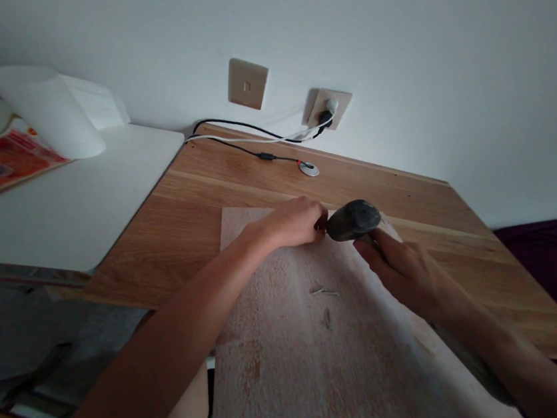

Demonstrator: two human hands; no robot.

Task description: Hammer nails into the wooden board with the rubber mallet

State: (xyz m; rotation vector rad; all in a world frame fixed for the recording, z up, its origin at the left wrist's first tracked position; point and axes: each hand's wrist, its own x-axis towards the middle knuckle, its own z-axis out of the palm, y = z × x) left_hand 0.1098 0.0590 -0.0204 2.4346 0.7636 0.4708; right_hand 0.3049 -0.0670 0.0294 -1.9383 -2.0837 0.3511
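Note:
My right hand (405, 261) is closed around the handle of a hammer (353, 220). The hammer's dark, worn head is just right of my left fingertips, above the far part of a whitish, worn wooden board (284, 342). My left hand (303, 221) rests on that board with its fingers pinched. A tiny light glint at the fingertips looks like a nail, mostly hidden by the fingers. Nearer to me, a few small loose nails (324, 291) lie on the board.
Beneath the board is a brown wooden desk (160, 229) against a wall. Cables (245, 135) run along its back to a wall socket (330, 108). At left, a white tabletop (119, 180) holds a white roll (46, 111) and a red-orange packet (6, 159). Purple fabric (540, 259) is at right.

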